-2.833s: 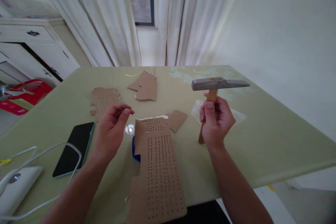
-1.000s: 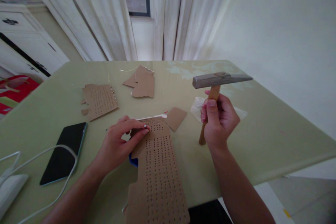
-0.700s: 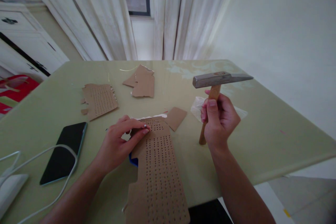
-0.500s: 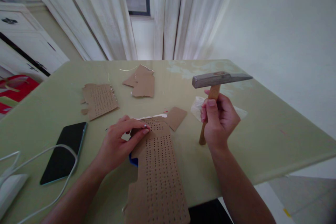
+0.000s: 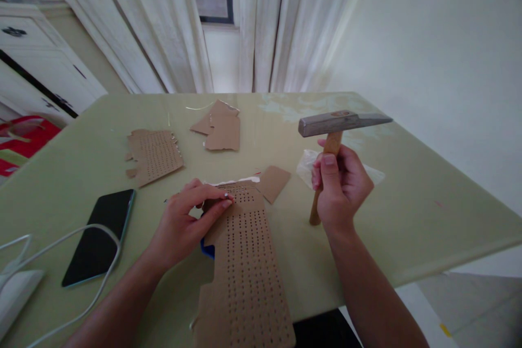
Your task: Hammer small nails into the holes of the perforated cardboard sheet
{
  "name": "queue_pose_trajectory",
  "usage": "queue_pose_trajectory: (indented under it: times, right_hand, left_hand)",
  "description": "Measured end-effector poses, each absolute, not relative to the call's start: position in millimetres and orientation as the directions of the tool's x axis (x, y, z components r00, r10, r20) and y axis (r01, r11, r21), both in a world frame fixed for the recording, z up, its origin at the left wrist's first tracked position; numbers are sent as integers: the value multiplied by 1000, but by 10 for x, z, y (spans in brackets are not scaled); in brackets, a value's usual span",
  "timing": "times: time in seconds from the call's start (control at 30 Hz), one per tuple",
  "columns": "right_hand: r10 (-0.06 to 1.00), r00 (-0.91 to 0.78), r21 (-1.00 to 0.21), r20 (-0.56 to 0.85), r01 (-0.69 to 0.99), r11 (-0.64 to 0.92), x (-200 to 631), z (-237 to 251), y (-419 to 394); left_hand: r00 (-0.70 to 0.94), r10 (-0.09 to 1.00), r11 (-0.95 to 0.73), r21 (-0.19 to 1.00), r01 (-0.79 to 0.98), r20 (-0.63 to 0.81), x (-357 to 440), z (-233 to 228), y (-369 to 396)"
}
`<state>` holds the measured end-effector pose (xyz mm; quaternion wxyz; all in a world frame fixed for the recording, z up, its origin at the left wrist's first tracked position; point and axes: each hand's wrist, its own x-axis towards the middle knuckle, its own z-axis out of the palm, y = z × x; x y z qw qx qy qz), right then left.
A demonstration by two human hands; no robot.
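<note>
My right hand [image 5: 342,187] is wrapped round the wooden handle of a hammer [image 5: 345,122], held up above the table with its steel head at the top. My left hand [image 5: 185,223] rests at the far left part of a long piece of cardboard [image 5: 253,261] punched with rows of small holes. Its thumb and forefinger pinch a nail [image 5: 227,196], of which only the shiny head shows; the fingers hide the rest. Under the cardboard's left edge a blue object [image 5: 207,250] peeks out, mostly covered. The hammer head is well apart from the nail.
Another punched cardboard piece [image 5: 157,157] lies at the far left, with torn cardboard scraps [image 5: 224,130] and a small cardboard piece [image 5: 274,184] nearby. A phone [image 5: 100,236] and a white cable [image 5: 110,234] are at left. Clear plastic [image 5: 305,168] lies behind my right hand.
</note>
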<state>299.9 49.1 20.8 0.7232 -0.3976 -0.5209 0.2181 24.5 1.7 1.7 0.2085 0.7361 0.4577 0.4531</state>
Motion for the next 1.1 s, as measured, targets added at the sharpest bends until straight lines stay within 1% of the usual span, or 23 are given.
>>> queue_pose_trajectory:
  times: [0.2,0.37,0.6,0.8,0.97,1.1]
  right_hand:
    - [725,361,-798,587,108,593,2995,216,488]
    - [722,357,-789,593,75,610,2989,217,487]
    - [722,356,-796,593,127,591,2997,216,483]
    - [727,359,-804,585,143,577,2993,217,482]
    - [727,357,-800,587,120,588,2992,216,481]
    - [731,359,-808,581,142,572,2997,198,482]
  left_hand:
    - [170,861,-498,724,477,480,254,23,20]
    - [174,859,-501,720,480,482,256,20,21]
    - [182,860,-501,718,483,477,241,0,26]
    - [183,859,-503,720,479,478,240,8,22]
    - [184,855,-510,716,477,486,240,5,20]
    - [183,855,-507,711,488,485,243,2,13]
